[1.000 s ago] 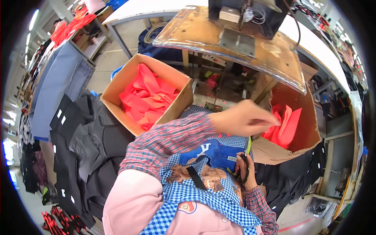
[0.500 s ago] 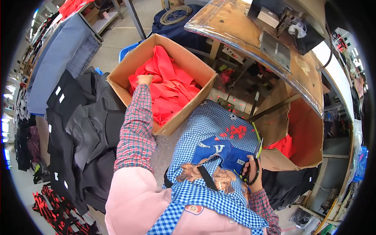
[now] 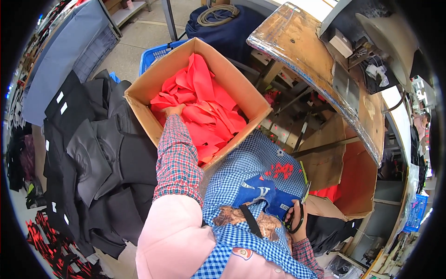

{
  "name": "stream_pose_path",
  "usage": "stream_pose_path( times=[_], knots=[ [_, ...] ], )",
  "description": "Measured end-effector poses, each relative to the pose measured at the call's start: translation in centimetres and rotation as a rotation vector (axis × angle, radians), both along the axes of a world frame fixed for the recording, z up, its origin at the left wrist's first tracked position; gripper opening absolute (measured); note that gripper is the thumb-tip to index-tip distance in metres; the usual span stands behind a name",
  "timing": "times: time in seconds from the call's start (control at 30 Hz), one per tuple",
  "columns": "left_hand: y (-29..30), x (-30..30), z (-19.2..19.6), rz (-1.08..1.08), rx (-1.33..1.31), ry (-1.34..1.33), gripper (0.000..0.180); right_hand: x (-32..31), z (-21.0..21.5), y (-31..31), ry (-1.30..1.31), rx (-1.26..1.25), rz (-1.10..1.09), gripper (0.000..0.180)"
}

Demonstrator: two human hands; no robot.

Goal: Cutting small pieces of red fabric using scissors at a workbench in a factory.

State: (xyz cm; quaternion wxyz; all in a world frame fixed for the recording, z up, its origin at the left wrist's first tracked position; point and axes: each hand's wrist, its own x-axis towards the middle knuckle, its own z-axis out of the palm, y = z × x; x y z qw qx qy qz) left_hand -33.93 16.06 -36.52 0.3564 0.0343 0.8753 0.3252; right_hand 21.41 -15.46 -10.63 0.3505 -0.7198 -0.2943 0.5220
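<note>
My left hand point(image 3: 174, 110) reaches into an open cardboard box point(image 3: 237, 76) piled with flat red fabric pieces point(image 3: 209, 109). It touches the pieces near the box's left side, and its fingertips are hidden among them. My right hand point(image 3: 297, 218) is closed round the black handles of scissors point(image 3: 302, 217), low at my right side. Their blades point away from me, along the edge of my blue checked apron point(image 3: 223, 186). Small red scraps point(image 3: 282, 171) lie on the apron over my lap.
Black padded pieces point(image 3: 121, 158) are heaped left of the box. A wooden machine table point(image 3: 302, 46) stands at the far right, with a second cardboard box point(image 3: 362, 181) holding red fabric below it. A blue basket point(image 3: 147, 58) sits behind the first box.
My left hand has moved nearer to me within the box, along its left side. The right hand keeps the scissors at my side. The whole view has shifted slightly.
</note>
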Motion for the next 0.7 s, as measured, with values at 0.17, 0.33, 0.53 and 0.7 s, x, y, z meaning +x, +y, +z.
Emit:
stream_pose_path(
  times=[0.17,0.33,0.53,0.7],
  knots=[
    [-0.3,0.8,-3.3,-0.132,0.124,0.162,0.089,-1.3,0.3,0.7,0.034,-0.017,0.007,0.034],
    [-1.3,3.5,-0.6,-0.51,0.173,0.067,0.043,-1.4,-0.1,0.9,0.026,-0.015,0.047,0.03],
    [-4.8,7.5,5.8,-0.865,-0.025,0.178,0.057,-1.4,-0.1,1.0,0.035,0.033,0.073,0.029],
    [-10.0,10.3,14.4,-0.895,0.069,0.346,0.054,-1.0,-0.5,0.8,0.042,0.087,0.08,0.025]
  ],
)
